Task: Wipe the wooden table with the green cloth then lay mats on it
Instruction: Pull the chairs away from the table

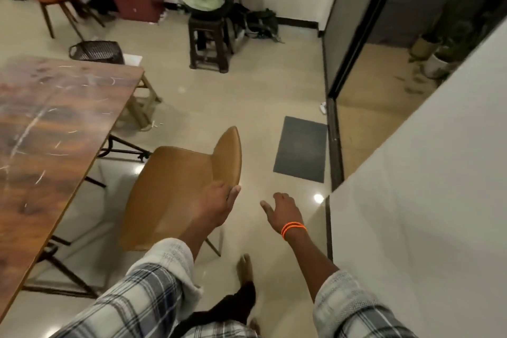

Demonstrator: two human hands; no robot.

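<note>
The wooden counter (55, 123) fills the left of our view, its dark brown grain crossed by pale scratches and smears, and nothing lies on the part we can see. We find no green cloth and no mats anywhere in sight, so we judge that wiping has not begun and that the step in hand is clearing access to the counter.

Our left hand (219, 204) grips the near edge of the backrest of the tan chair (175, 186), fingers curled over the rim and thumb at its lower corner. The chair stands just beside the counter's right edge, its seat turned toward it. Our right hand (282, 211) hangs free over the floor with fingers spread and nothing in it; orange bands (293, 228) circle its wrist.

Next, we think, the chair must be shifted away from the counter, then the cloth fetched from wherever it lies out of frame.

Farther off, a grey floor mat (301, 148) lies by the glass partition, likely a doormat, though blur leaves us unsure. A person sits on a dark stool (210, 44) at the far wall.
</note>
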